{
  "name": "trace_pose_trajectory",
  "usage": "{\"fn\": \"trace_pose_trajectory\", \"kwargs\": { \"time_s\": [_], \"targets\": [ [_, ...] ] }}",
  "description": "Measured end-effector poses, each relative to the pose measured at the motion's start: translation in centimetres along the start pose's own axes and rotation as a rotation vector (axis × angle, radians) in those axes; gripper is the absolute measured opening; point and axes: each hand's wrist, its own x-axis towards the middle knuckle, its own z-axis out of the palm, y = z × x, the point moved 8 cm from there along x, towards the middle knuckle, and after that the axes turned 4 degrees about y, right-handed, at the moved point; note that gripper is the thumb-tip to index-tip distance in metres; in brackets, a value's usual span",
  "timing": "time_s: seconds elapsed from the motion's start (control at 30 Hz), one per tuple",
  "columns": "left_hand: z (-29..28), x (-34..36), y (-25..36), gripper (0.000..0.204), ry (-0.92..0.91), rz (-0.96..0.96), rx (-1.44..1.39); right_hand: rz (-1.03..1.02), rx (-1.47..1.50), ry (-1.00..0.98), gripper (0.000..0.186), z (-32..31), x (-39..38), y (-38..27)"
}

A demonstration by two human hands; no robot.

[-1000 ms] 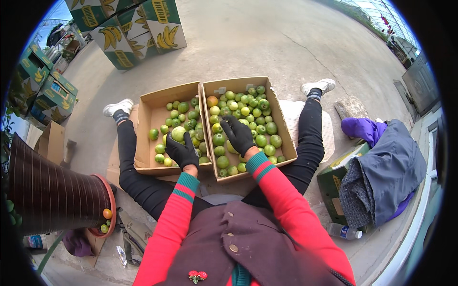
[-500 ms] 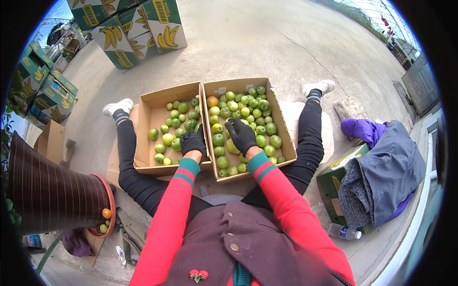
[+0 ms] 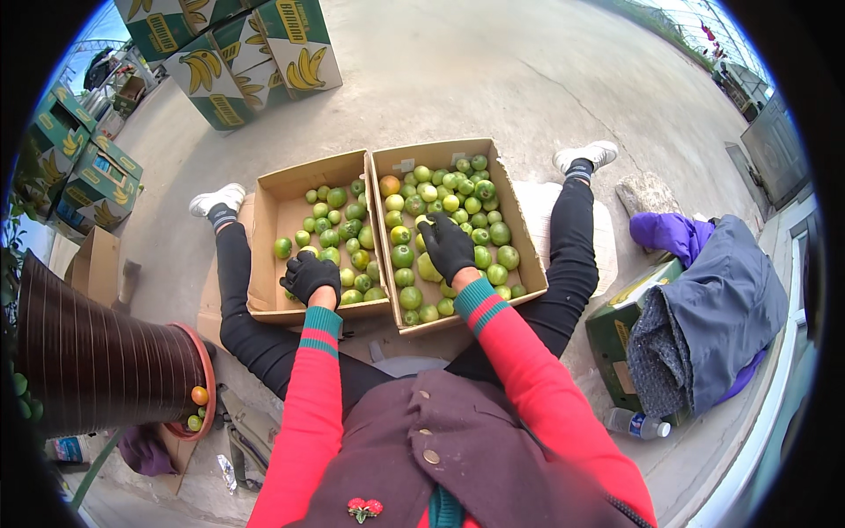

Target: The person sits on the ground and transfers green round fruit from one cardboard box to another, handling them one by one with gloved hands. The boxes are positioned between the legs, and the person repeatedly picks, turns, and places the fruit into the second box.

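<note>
Two open cardboard boxes stand side by side between my legs, the left box (image 3: pixel 267 238) and the right box (image 3: pixel 526 231). Green tomatoes (image 3: pixel 356 211) lie loosely in the left one; the right one holds more, among them an orange-tinged tomato (image 3: pixel 389 185). My left hand (image 3: pixel 310 278), in a black glove, is low in the left box with curled fingers; what lies under them is hidden. Over the right box, my black-gloved right hand (image 3: pixel 449 246) is closed, its fingertips on a yellowish-green tomato (image 3: pixel 423 220).
Stacked banana boxes (image 3: pixel 251 66) stand at the far left. A brown ribbed pot (image 3: pixel 110 343) lies tipped on the left. To the right are a green carton (image 3: pixel 607 343) draped with a grey jacket (image 3: pixel 722 308), a plastic bottle (image 3: pixel 638 424) and a stone (image 3: pixel 647 195).
My left hand has moved left and nearer to me within the left box, uncovering several tomatoes by its right wall. My right hand has stayed almost in place.
</note>
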Motion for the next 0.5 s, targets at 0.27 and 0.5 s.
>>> {"fn": "trace_pose_trajectory", "kwargs": {
  "time_s": [0.27,0.5],
  "targets": [
    [0.2,-1.6,3.8,0.028,0.185,0.484,-0.01,0.122,-0.401,-0.114,0.042,-0.7,0.4,2.8],
    [1.7,-4.4,8.8,0.021,0.106,0.588,-0.252,-0.035,-0.452,-0.071,0.042,0.2,0.3,1.4]
  ]
}}
